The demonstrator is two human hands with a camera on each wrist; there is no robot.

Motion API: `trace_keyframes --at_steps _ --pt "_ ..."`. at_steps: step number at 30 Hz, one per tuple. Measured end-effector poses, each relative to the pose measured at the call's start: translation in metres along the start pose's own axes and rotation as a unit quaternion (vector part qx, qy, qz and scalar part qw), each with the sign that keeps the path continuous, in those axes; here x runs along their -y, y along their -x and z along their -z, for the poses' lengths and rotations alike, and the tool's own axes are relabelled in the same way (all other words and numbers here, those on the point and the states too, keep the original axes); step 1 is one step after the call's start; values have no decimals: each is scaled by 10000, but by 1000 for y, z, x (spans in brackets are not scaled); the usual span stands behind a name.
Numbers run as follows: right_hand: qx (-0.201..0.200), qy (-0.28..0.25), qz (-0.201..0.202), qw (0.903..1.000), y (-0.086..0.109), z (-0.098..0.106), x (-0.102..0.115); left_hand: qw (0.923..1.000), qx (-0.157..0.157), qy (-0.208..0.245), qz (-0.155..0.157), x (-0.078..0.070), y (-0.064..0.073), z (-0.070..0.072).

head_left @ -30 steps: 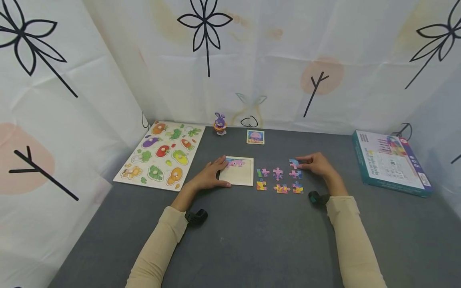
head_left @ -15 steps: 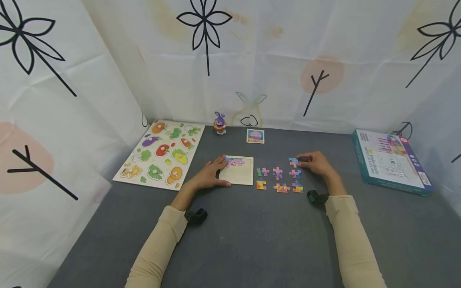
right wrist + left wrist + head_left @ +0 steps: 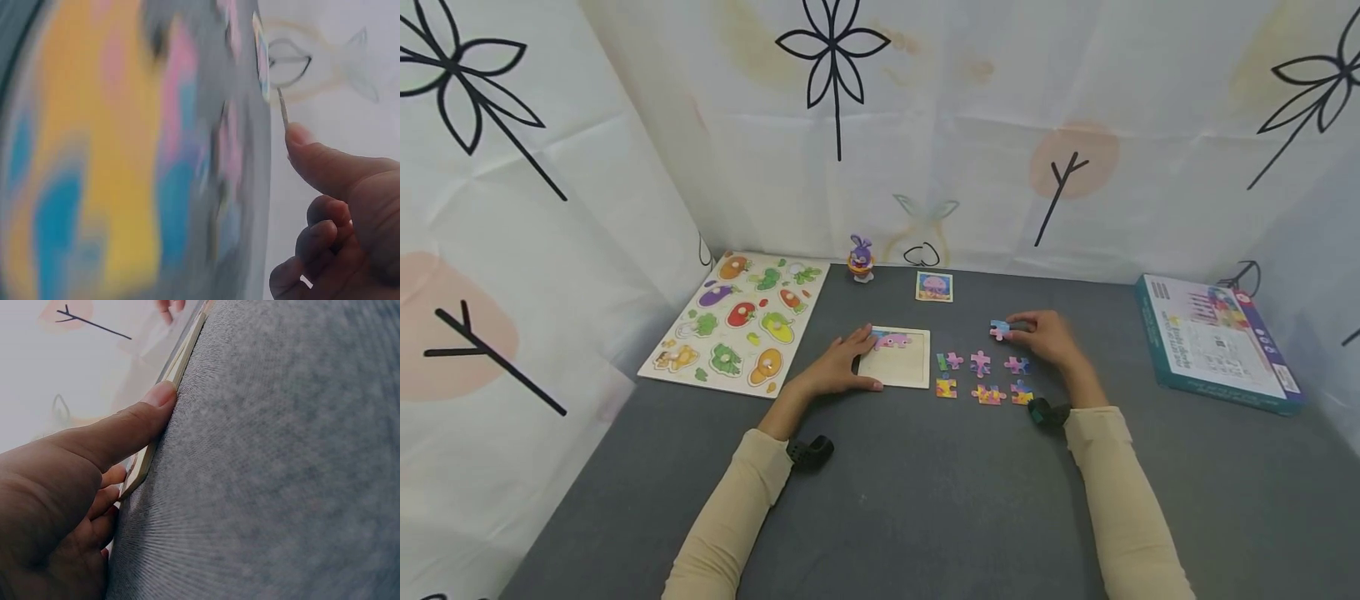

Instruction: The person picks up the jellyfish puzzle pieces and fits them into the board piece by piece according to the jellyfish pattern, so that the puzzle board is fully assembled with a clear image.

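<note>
My left hand (image 3: 837, 367) holds a small square wooden puzzle tray (image 3: 898, 369) at its left side, thumb along the near edge and fingers at the far corner. Fitted pink and blue pieces (image 3: 892, 340) fill part of the tray's top. My right hand (image 3: 1049, 337) pinches a blue and pink jigsaw piece (image 3: 999, 328) between thumb and fingers; in the right wrist view this piece (image 3: 284, 110) is seen edge-on, raised off the table. Below it, several loose jigsaw pieces (image 3: 980, 363) lie in two rows right of the tray.
A small jellyfish picture card (image 3: 934, 287) lies behind the tray, with a purple rabbit figurine (image 3: 861, 260) to its left. A vegetable puzzle board (image 3: 741, 333) lies at the left. A teal-edged box (image 3: 1217, 342) lies at the right, near the white curtain.
My right hand has picked up the blue and pink jigsaw piece from the back right of the loose pieces and moved it slightly left. My left hand stays at the tray.
</note>
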State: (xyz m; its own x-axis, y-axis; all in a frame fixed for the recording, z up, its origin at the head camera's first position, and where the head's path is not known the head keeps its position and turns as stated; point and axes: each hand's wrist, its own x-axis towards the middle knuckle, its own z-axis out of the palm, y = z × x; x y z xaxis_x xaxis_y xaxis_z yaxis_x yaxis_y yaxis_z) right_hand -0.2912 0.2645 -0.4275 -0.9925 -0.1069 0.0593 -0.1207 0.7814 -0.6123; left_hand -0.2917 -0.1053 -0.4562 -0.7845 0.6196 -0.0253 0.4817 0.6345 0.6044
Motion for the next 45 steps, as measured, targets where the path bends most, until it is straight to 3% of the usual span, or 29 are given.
trace_keyframes --at_steps 12,17,22,31,37,45 --pt "21 -370 322 9988 -18 -29 58 9999 110 -90 17 0 -2 2" --pt "386 -428 345 9977 -22 -48 74 9999 85 -130 -4 1 -2 1" --pt "779 -384 422 9953 -26 -64 84 9999 108 -96 6 0 -1 2" --pt "906 -458 332 9943 -29 -75 93 9999 103 -9 11 0 0 1" --pt "896 -8 355 9954 -28 -79 98 9999 95 -32 56 2 -1 1" --pt "939 383 -30 9948 -24 -83 111 9999 141 -1 32 2 -2 0"
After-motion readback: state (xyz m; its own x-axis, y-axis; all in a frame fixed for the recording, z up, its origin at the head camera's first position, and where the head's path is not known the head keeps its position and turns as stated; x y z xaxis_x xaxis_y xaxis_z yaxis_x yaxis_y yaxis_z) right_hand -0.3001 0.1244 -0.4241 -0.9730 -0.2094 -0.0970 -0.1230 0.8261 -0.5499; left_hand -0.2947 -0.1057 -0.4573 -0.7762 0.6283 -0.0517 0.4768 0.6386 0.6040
